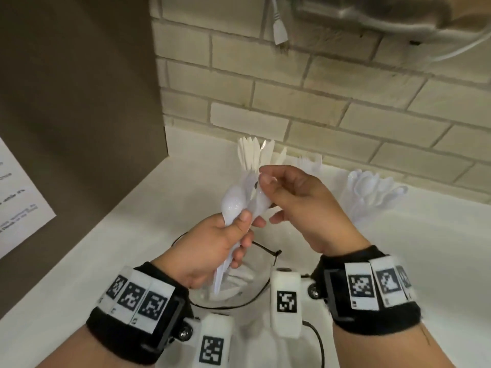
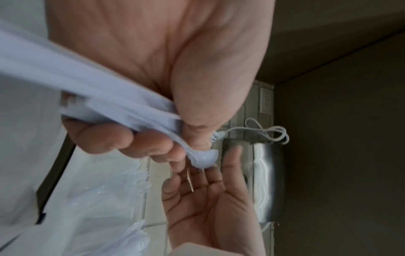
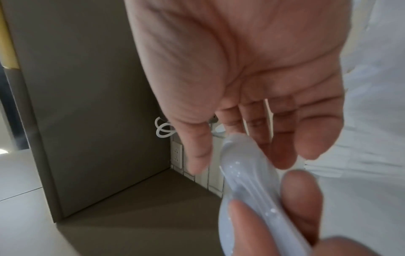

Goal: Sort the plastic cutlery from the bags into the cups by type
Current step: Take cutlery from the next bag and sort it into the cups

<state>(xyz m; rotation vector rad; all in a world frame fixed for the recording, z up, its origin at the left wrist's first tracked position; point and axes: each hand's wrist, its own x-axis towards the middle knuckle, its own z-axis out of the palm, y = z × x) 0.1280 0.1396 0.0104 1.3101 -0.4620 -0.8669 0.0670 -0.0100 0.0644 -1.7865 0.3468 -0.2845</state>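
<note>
My left hand [image 1: 239, 224] grips a bundle of white plastic spoons [image 1: 233, 203] by the handles, bowls up, above the counter. In the left wrist view the spoon handles [image 2: 109, 97] run across the palm under the thumb. My right hand [image 1: 264, 179] pinches the bowl tip of one spoon [image 3: 241, 164] between thumb and fingertips; its other fingers are loose. Below the hands lies a clear bag [image 1: 233, 285] with more white cutlery. Against the wall stand fanned knives [image 1: 252, 152], forks [image 1: 310, 162] and spoons [image 1: 369, 184]; their cups hardly show.
The white counter [image 1: 148, 208] ends at a tiled wall [image 1: 318, 102] behind and a brown panel [image 1: 79, 102] on the left, with a paper sheet [image 1: 18, 195] on it. A steel fixture [image 1: 372, 11] and a white cable [image 1: 279, 30] hang above.
</note>
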